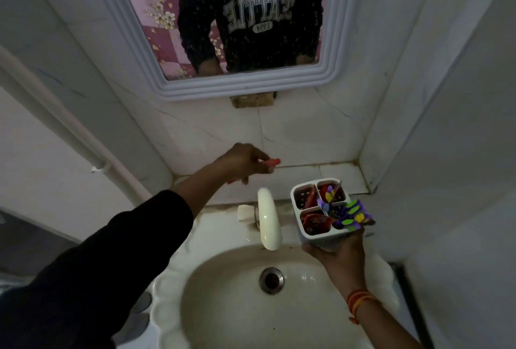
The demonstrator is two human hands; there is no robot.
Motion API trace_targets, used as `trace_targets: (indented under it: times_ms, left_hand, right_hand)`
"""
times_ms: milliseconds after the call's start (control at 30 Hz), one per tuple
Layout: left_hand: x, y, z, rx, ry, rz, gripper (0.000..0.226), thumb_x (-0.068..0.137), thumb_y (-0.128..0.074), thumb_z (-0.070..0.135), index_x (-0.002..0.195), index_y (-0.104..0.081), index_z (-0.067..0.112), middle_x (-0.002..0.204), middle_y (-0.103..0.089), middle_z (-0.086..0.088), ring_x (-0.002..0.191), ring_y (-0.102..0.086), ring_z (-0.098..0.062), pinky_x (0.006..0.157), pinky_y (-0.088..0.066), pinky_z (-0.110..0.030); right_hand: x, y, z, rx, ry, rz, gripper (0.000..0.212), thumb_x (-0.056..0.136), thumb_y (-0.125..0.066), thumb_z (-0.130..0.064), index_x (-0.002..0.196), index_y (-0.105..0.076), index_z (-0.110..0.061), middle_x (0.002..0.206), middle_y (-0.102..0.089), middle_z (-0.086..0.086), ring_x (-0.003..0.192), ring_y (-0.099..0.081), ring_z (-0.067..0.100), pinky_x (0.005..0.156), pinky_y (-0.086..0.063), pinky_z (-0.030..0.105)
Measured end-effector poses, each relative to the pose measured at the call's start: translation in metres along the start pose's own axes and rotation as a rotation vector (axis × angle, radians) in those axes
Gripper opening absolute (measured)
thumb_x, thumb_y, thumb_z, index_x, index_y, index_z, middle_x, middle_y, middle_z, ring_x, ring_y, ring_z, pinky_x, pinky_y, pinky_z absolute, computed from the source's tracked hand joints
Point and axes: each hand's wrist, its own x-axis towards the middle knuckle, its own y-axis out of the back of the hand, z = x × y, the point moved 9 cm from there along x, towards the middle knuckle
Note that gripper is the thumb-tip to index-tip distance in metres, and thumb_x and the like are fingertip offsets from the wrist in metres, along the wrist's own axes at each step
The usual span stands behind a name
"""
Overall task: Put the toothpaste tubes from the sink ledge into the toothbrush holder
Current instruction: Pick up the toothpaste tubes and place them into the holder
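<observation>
My left hand (pixel 242 163) reaches over the tiled ledge (pixel 296 174) behind the sink, its fingers closed on a small red toothpaste tube (pixel 271 162) whose end sticks out to the right. My right hand (pixel 337 249) holds a white toothbrush holder (pixel 318 238) with four compartments from below, above the basin's right side. Red tubes stand in the holder's compartments, and purple, green and yellow butterfly decorations (pixel 351 216) cover its right corner.
A cream tap (pixel 268 220) juts over the basin (pixel 223 306), with the drain (pixel 271 280) below it. A framed mirror (pixel 237 27) hangs above the ledge. A white pipe (pixel 69 130) runs along the left wall; tiled walls close in on the right.
</observation>
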Motion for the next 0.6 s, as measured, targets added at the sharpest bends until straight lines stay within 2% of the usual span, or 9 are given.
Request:
trace_targets:
  times_ms: [67,133,200,267,300,367,467,533,600]
  left_hand:
    - [-0.004,0.005,0.046,0.185,-0.091,-0.111,0.043,0.095,-0.065,0.039,0.134,-0.065,0.021,0.119,-0.072,0.001,0.063,-0.069,-0.007,0.083,-0.056,-0.029]
    - [-0.011,0.000,0.081,0.297,-0.111,-0.233,0.041,0.094,-0.066,0.032,0.132,-0.066,0.016,0.115,-0.075,-0.002,0.067,-0.070,-0.005,0.086,-0.056,-0.029]
    - [-0.020,-0.012,0.103,0.431,-0.110,-0.304,0.040,0.087,-0.076,0.031,0.122,-0.070,0.012,0.097,-0.079,-0.002,0.067,-0.075,-0.007,0.084,-0.059,-0.029]
    - [-0.019,-0.025,0.116,0.523,-0.105,-0.287,0.034,0.081,-0.083,0.030,0.104,-0.072,0.007,0.077,-0.077,-0.002,0.067,-0.077,-0.010,0.071,-0.061,-0.026]
    - [-0.018,-0.031,0.120,0.503,-0.092,-0.270,0.031,0.082,-0.083,0.028,0.098,-0.072,0.004,0.074,-0.075,-0.003,0.067,-0.078,-0.012,0.065,-0.062,-0.026]
    - [-0.015,-0.036,0.122,0.346,-0.042,-0.261,0.028,0.089,-0.075,0.028,0.097,-0.072,0.001,0.078,-0.075,-0.007,0.069,-0.079,-0.018,0.066,-0.065,-0.030]
    - [-0.012,-0.023,0.116,-0.011,0.054,-0.183,0.045,0.099,-0.058,0.043,0.102,-0.072,0.001,0.093,-0.078,-0.012,0.069,-0.079,-0.025,0.068,-0.066,-0.034]
    - [-0.009,-0.015,0.104,-0.070,0.106,-0.108,0.053,0.103,-0.047,0.046,0.111,-0.069,-0.001,0.101,-0.077,-0.015,0.081,-0.079,-0.030,0.074,-0.066,-0.036]
    - [-0.011,-0.030,0.091,-0.050,0.184,-0.168,0.059,0.103,-0.043,0.049,0.120,-0.064,-0.003,0.109,-0.074,-0.017,0.093,-0.077,-0.032,0.082,-0.064,-0.038]
  right_hand:
    - [0.000,0.000,0.000,0.011,-0.007,0.014,0.118,0.043,-0.102,-0.041,0.142,-0.044,-0.017,0.134,-0.065,0.001,0.125,-0.062,0.016,0.102,-0.056,0.042]
    - [-0.001,-0.001,0.001,0.029,-0.011,0.013,0.117,0.044,-0.103,-0.036,0.143,-0.043,-0.017,0.135,-0.064,0.002,0.127,-0.061,0.019,0.103,-0.055,0.043]
    - [-0.001,-0.003,0.001,0.042,-0.013,0.004,0.118,0.044,-0.102,-0.039,0.143,-0.043,-0.018,0.136,-0.063,0.000,0.129,-0.060,0.018,0.104,-0.054,0.045]
    - [-0.001,-0.003,0.000,0.054,-0.008,0.000,0.117,0.045,-0.102,-0.037,0.143,-0.043,-0.019,0.136,-0.063,0.000,0.129,-0.060,0.018,0.105,-0.054,0.046]
    - [-0.001,-0.003,0.000,0.063,-0.002,-0.001,0.116,0.045,-0.102,-0.034,0.143,-0.042,-0.019,0.136,-0.063,0.000,0.129,-0.060,0.018,0.105,-0.054,0.046]
    - [-0.001,-0.003,-0.004,0.085,0.010,-0.003,0.115,0.045,-0.101,-0.033,0.143,-0.042,-0.022,0.136,-0.062,-0.001,0.129,-0.059,0.018,0.103,-0.055,0.047]
    - [-0.003,-0.003,-0.007,0.088,0.024,-0.007,0.111,0.048,-0.102,-0.023,0.141,-0.042,-0.022,0.135,-0.062,-0.002,0.128,-0.060,0.017,0.102,-0.056,0.042]
    - [-0.003,-0.002,-0.010,0.075,0.036,-0.011,0.109,0.049,-0.102,-0.020,0.140,-0.042,-0.022,0.133,-0.063,-0.003,0.127,-0.060,0.016,0.102,-0.056,0.038]
    - [-0.003,-0.001,-0.011,0.062,0.041,-0.006,0.110,0.047,-0.103,-0.021,0.139,-0.044,-0.022,0.131,-0.065,-0.005,0.125,-0.062,0.016,0.101,-0.056,0.033]
